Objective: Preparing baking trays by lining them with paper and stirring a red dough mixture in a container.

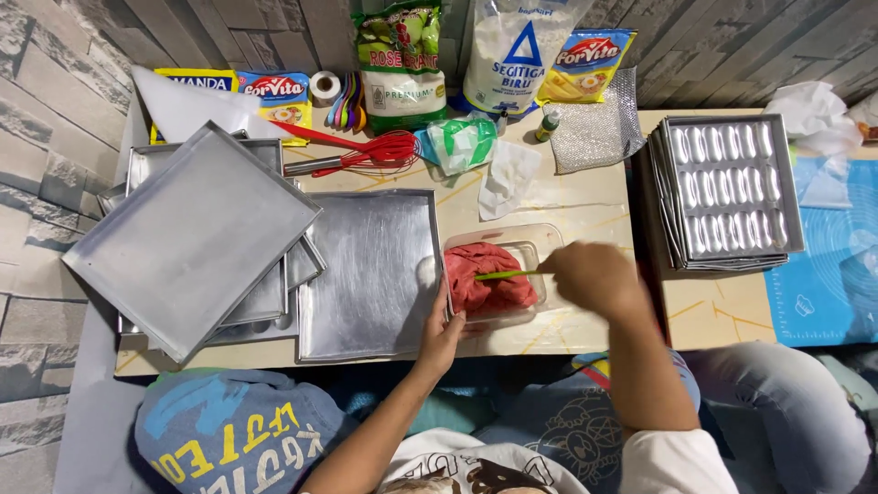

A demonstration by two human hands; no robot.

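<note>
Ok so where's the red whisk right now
In the head view, the red whisk lies at the back of the table, left of centre, just behind the flat baking tray and beside the green-and-white plastic bag.

Pale worktop point(585, 206) carries metal trays point(370, 274), clear tub point(540, 242) (pink dough inside), red whisk point(366, 151), mould stack point(727, 187), packets point(402, 64).

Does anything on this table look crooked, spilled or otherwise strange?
Yes. The top tray of the left stack lies turned at an angle, its corners overhanging the trays beneath. The crumpled green bag lies loose behind the red whisk. Nothing looks spilled; the red dough stays inside its clear tub.
</note>
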